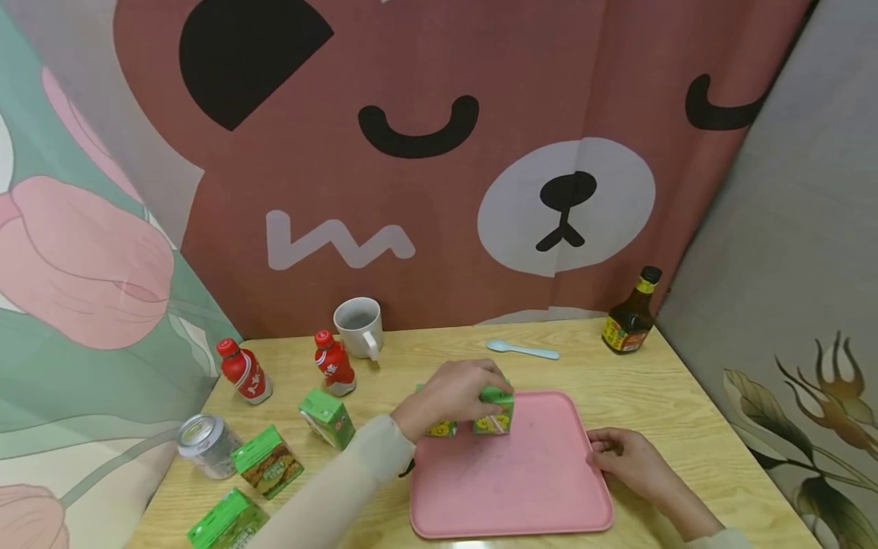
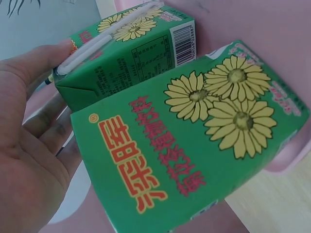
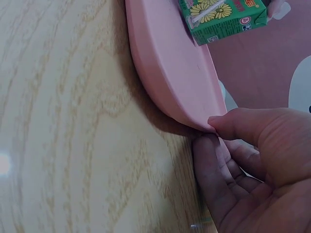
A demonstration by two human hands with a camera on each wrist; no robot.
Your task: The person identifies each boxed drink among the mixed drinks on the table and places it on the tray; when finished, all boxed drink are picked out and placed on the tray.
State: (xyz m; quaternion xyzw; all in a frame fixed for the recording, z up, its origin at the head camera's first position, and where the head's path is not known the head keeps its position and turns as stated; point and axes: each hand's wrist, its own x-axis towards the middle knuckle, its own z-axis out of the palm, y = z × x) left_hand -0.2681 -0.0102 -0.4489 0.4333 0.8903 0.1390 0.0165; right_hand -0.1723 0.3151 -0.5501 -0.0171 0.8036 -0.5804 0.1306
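A pink tray (image 1: 514,488) lies on the table, with two green drink cartons at its far left part. My left hand (image 1: 458,395) reaches over from above and grips the right-hand carton (image 1: 495,419), which has a straw on its side. Beside it the second carton (image 1: 442,429) is partly hidden under the hand. In the left wrist view, thumb and fingers hold the carton with the straw (image 2: 131,58); the other carton (image 2: 194,136) is nearer the camera. My right hand (image 1: 634,463) pinches the tray's right rim, thumb on top, seen closely in the right wrist view.
Left of the tray are several cartons (image 1: 327,418), a silver can (image 1: 208,446) and two red bottles (image 1: 334,364). A grey mug (image 1: 359,326), a light blue spoon (image 1: 523,350) and a dark sauce bottle (image 1: 629,313) stand or lie along the back, before a curtain (image 1: 425,76).
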